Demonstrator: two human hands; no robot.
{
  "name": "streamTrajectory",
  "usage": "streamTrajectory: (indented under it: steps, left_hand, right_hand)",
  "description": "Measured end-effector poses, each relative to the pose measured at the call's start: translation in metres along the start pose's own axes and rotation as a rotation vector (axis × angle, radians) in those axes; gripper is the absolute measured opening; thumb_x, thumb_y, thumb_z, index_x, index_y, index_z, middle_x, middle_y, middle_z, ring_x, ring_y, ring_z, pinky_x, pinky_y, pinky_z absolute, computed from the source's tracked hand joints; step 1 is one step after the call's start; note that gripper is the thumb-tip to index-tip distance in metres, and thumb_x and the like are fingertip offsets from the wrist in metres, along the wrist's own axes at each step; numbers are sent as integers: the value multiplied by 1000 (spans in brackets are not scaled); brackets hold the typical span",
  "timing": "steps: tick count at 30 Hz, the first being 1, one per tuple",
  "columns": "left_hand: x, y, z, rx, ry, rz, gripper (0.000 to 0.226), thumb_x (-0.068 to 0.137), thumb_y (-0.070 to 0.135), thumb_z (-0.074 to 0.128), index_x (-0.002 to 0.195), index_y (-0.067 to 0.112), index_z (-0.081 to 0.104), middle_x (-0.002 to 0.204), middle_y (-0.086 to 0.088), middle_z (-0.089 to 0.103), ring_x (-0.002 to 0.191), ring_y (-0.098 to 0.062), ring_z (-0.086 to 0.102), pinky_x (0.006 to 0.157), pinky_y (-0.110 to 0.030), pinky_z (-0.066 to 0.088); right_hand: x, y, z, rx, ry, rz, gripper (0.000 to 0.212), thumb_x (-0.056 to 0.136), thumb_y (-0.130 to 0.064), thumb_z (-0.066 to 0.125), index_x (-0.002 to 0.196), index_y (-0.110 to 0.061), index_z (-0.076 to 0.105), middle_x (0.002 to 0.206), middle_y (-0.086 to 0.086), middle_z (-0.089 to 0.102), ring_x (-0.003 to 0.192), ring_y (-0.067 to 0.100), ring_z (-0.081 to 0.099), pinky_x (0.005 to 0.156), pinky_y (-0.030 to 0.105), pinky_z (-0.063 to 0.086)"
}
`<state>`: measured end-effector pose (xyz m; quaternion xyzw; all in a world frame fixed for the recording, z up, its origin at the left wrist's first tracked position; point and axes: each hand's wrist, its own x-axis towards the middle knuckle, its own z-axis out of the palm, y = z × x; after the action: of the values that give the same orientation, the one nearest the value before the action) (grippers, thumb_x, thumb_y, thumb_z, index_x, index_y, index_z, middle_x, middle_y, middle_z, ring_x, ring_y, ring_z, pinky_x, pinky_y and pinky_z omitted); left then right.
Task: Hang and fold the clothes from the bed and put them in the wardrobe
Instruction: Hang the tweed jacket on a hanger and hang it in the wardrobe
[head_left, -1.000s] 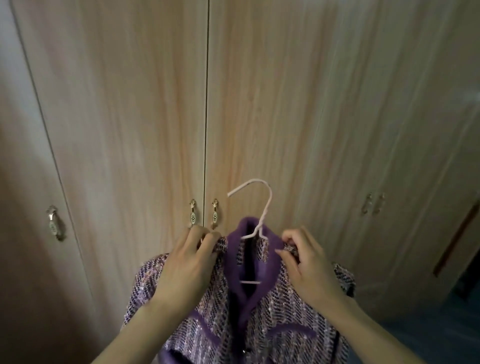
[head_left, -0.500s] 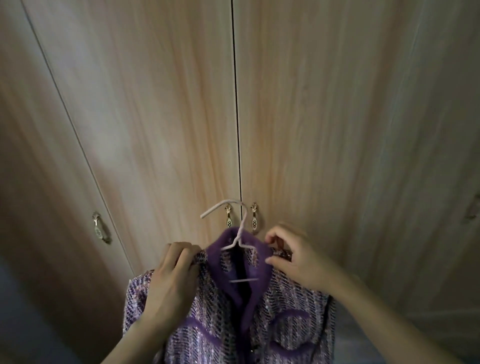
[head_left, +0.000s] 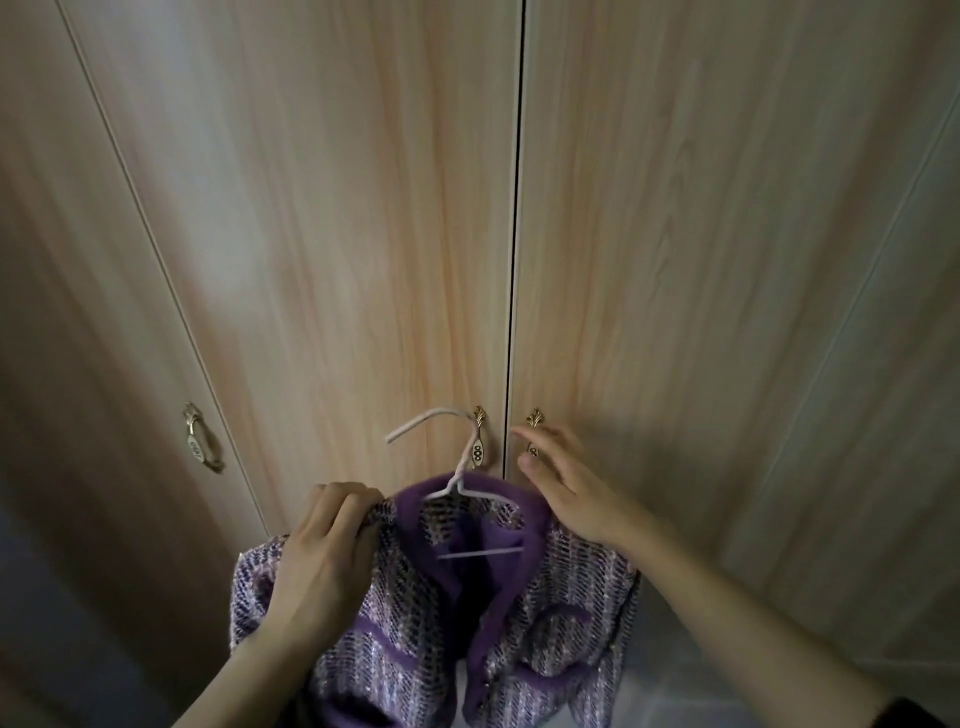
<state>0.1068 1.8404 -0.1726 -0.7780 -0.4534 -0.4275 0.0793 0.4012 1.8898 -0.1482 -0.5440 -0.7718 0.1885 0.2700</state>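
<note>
A purple tweed jacket (head_left: 415, 613) hangs on a white hanger (head_left: 457, 483), held up in front of the closed wardrobe (head_left: 322, 218). The jacket fills the view from 6 o'clock out toward 7 and 5, its solid purple collar (head_left: 535, 519) open at the centre and the hanger's crossbar showing inside the neck. The hanger's hook curves up and toward 9 o'clock, its tip free in front of the door.

The left hand (head_left: 322, 556) sits at about 7 o'clock from the hanger's neck, its fingers (head_left: 343, 499) curled closed on the jacket's shoulder edge, gripping the fabric there. The right hand (head_left: 566, 493) is at about 3 o'clock from the hook, its fingers (head_left: 535, 439) loosely spread, holding nothing that shows; the fingertips are just at the right door's handle (head_left: 534, 423), and whether they touch it cannot be told. The heel of that hand lies over the jacket's right shoulder.

Two ornate brass handles flank the seam between the centre doors; the left one (head_left: 478, 441) stands just behind the hanger's stem. A third handle (head_left: 200, 439) sits well apart at 9 o'clock, on the next door over. All doors in view are shut.
</note>
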Motion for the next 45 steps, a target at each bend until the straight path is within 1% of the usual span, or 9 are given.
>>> streamTrajectory:
  steps: [7, 12, 15, 21, 24, 28, 33, 41, 45]
  left_hand:
    - [6, -30, 2, -31, -18, 33, 17, 93, 22, 46, 104, 13, 56, 102, 3, 52, 91, -23, 52, 75, -28, 38]
    - [9, -43, -1, -38, -11, 75, 17, 92, 20, 47, 105, 12, 56, 102, 0, 52, 91, -23, 51, 76, -27, 37]
    - [7, -49, -4, -48, -24, 77, 18, 93, 21, 47, 105, 12, 56, 103, 1, 51, 91, -22, 50, 76, -26, 36]
    - [-1, -59, -13, -127, -28, 56, 18, 94, 22, 46, 105, 12, 56, 104, 4, 50, 92, -20, 52, 77, -26, 38]
    - [-3, -63, -17, -152, -40, 67, 19, 94, 21, 47, 104, 10, 58, 104, 4, 50, 91, -21, 53, 79, -25, 39]
    - [-9, -72, -22, -202, -67, 94, 18, 95, 21, 47, 105, 11, 58, 104, 2, 51, 92, -22, 54, 79, -25, 40]
    - [-16, -87, -25, -237, -106, 151, 18, 94, 20, 48, 108, 12, 56, 105, -4, 54, 92, -27, 57, 74, -35, 44]
    - [-29, -76, -17, -299, -148, 250, 21, 92, 17, 49, 108, 8, 59, 105, -7, 54, 91, -31, 57, 77, -31, 43]
    - [-32, -48, -13, -331, -140, 306, 20, 92, 15, 48, 103, 4, 61, 106, -3, 52, 91, -27, 56, 78, -27, 41]
  right_hand:
    - [37, 2, 13, -155, 19, 30, 60, 100, -59, 34, 152, -30, 30, 156, -4, 25, 140, 17, 33, 114, 41, 33]
    - [49, 3, 25, -125, 85, 73, 40, 96, -41, 57, 130, -27, 40, 135, -4, 43, 105, 11, 51, 90, 35, 45]
    - [51, 4, 33, -114, 100, 54, 44, 95, -34, 61, 130, -32, 35, 138, -2, 40, 106, 14, 53, 91, 39, 47]
    - [56, 7, 44, -216, 73, 111, 83, 93, -24, 66, 148, -54, 11, 151, 6, 28, 107, 20, 60, 96, 44, 51]
    - [57, 3, 48, -291, 144, 161, 81, 94, -20, 62, 148, -52, 11, 137, 9, 38, 89, 18, 61, 84, 40, 55]
    - [51, -5, 57, -323, 216, 280, 74, 95, -10, 53, 147, -52, 20, 126, 9, 40, 88, 26, 62, 89, 44, 54]
    - [19, -23, 62, -420, 315, 311, 54, 90, -9, 57, 139, -32, 49, 118, 9, 39, 78, 30, 63, 86, 40, 55]
    - [-66, -69, 59, -518, 310, 448, 59, 84, -15, 60, 136, -35, 42, 115, 3, 30, 69, 26, 55, 70, 38, 57]
    - [-100, -85, 50, -609, 346, 475, 50, 79, -18, 60, 126, -31, 51, 116, 3, 31, 93, 28, 53, 65, 42, 56]
